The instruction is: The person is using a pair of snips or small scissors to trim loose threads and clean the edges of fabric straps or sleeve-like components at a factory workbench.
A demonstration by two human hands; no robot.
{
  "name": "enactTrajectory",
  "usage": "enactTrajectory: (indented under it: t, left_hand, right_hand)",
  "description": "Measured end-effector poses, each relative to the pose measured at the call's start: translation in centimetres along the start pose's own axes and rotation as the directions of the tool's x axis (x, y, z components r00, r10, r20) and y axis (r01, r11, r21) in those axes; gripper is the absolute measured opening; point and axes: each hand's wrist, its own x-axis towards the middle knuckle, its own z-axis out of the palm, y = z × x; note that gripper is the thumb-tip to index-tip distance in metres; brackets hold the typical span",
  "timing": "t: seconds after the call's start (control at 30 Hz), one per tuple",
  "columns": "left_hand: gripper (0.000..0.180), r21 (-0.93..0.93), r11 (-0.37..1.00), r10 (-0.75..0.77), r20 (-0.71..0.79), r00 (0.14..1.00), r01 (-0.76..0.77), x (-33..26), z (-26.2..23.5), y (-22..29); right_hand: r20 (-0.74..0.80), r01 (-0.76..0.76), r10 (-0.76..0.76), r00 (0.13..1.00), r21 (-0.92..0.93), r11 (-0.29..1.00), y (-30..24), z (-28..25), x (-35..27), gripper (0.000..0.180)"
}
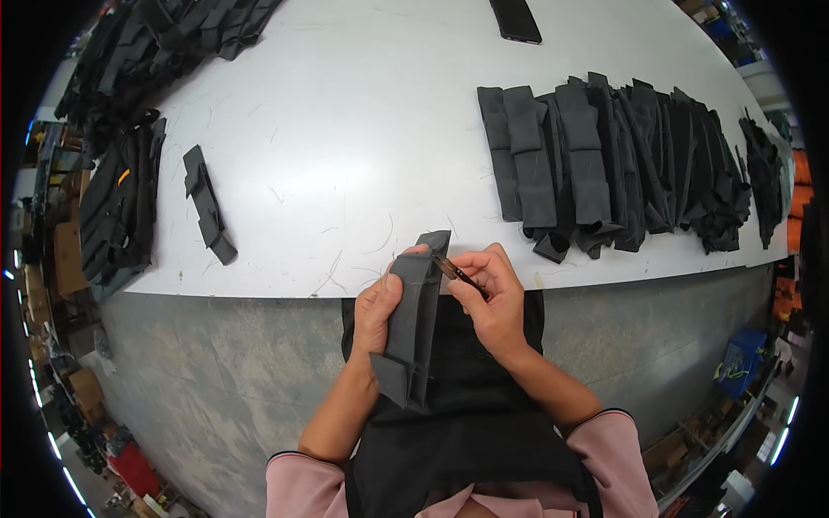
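Observation:
My left hand (380, 302) grips a dark grey sewn fabric strip (410, 311) in front of my body, at the near edge of the table. The strip is folded in layers and hangs down at a slant, its upper end just over the white tabletop. In my right hand (496, 302) is a pair of dark thread snips (460, 274), pinched between thumb and fingers. Their tips meet the strip's right edge near its upper end. Whether the blades are apart is too small to tell.
Many similar strips (587, 164) lie in a row at the right of the white table (337, 155). One strip (207, 205) lies alone at left, beside dark fabric piles (125, 194). A black phone (516, 21) rests at the far edge. Loose threads are scattered about.

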Motion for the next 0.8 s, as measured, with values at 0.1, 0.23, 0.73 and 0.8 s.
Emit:
enactTrajectory:
  t: [0.1,0.23,0.73,0.8]
  left_hand:
    - [0.049,-0.076,0.996,-0.044,-0.005,0.999,0.044,-0.2,0.0,-0.4]
    - [0.049,-0.084,0.995,-0.055,-0.1,0.993,0.047,-0.3,0.8,0.3]
    - [0.033,0.159,0.976,-0.123,-0.148,0.981,0.146,3.8,1.1,2.8]
    - [0.034,0.159,0.973,-0.136,-0.18,0.974,0.165,3.9,0.8,2.7]
  right_hand:
    - [-0.023,0.089,-0.091,0.996,-0.081,0.993,0.2,0.3,0.1,0.016]
    - [-0.056,-0.003,0.005,0.998,0.029,1.0,0.2,-0.4,-0.8,0.019]
    - [0.575,0.726,-0.444,0.688,-0.568,0.388,-1.5,0.3,-1.2,0.052]
    - [0.607,0.69,-0.337,0.72,-0.58,0.432,-2.7,0.2,-1.8,0.046]
